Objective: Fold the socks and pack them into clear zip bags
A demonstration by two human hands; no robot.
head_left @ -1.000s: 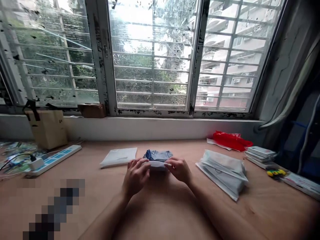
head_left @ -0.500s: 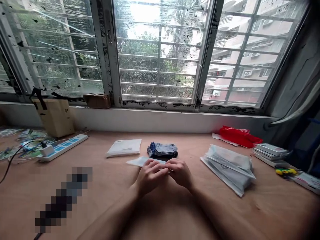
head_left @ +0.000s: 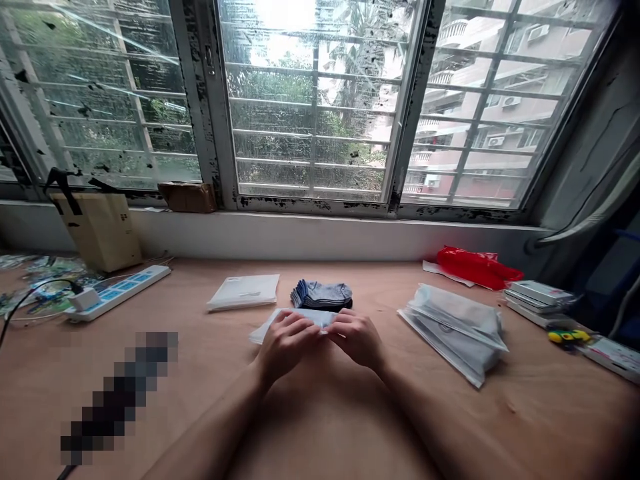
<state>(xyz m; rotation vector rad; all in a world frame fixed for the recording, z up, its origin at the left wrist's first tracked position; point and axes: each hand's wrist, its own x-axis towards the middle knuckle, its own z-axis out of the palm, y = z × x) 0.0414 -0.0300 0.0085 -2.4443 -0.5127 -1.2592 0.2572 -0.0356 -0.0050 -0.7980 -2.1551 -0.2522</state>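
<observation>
My left hand (head_left: 283,341) and my right hand (head_left: 359,337) meet at the middle of the brown table (head_left: 320,413), fingers curled on a thin clear plastic bag (head_left: 267,325) that lies flat under them. A small pale strip shows at my right fingertips. Just beyond the hands sits a stack of folded grey socks (head_left: 323,295). A white flat packet (head_left: 244,291) lies to the left of the socks.
A pile of clear bagged items (head_left: 455,331) lies at the right, with a red bag (head_left: 475,267) and small boxes (head_left: 537,297) behind it. At the left are a power strip (head_left: 117,292) and a beige paper bag (head_left: 97,230). The window sill (head_left: 320,233) runs along the back.
My hands have drawn the plastic bag back from the sock stack toward me and laid it on the table. The socks stay in place behind them.
</observation>
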